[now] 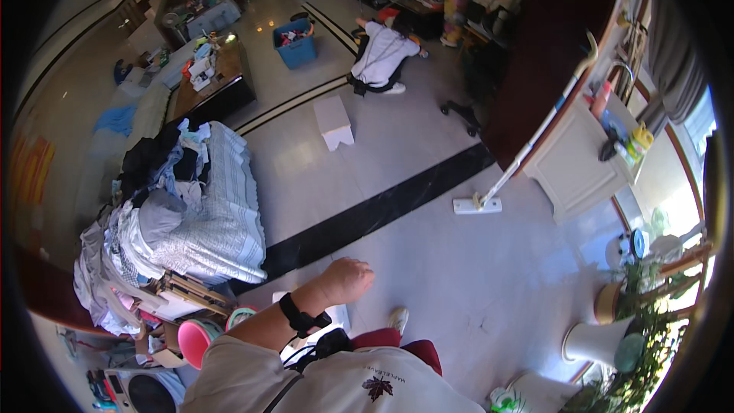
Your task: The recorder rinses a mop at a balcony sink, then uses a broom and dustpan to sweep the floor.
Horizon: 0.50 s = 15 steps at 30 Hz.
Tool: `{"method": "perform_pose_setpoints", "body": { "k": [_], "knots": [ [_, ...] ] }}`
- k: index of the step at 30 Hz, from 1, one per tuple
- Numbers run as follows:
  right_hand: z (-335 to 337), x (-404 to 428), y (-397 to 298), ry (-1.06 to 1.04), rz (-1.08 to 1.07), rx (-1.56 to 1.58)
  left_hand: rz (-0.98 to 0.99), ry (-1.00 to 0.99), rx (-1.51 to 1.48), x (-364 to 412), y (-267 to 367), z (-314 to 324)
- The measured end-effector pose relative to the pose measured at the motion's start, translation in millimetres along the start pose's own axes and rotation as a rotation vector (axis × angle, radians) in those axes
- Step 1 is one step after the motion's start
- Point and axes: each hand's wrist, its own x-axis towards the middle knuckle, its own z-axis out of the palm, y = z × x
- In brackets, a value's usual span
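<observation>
My left hand (348, 281) is raised in front of my body with its fingers curled into a loose fist. No object shows in it. A black band with a small device (301, 315) is strapped around that wrist. Below the hand, the grey tiled floor (413, 264) stretches away, crossed by a black stone strip (367, 212). My shoe (398, 319) stands on the tiles. My right hand is out of view. Ahead and to the right, a flat mop (477, 205) rests its white head on the floor, its pole leaning against a dark wooden panel (539, 69).
A cloth-covered sofa (229, 229) heaped with clothes stands left, near a pink bucket (195, 341). Ahead are a white step stool (334, 120), a blue bin (295, 46) and a crouching person (383, 54). A white cabinet (579, 166) and potted plants (648, 350) line the right.
</observation>
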Motion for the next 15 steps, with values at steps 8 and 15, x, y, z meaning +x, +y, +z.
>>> {"method": "perform_pose_setpoints", "body": {
  "k": [8, 15],
  "knots": [
    [-56, 167, -103, -0.255, -0.072, 0.394, -0.284, 0.134, 0.018, 33, -46, -55],
    [-94, 325, -328, -0.154, -0.766, -1.356, -0.831, 0.167, 0.089, -31, -89, -82]
  ]
}}
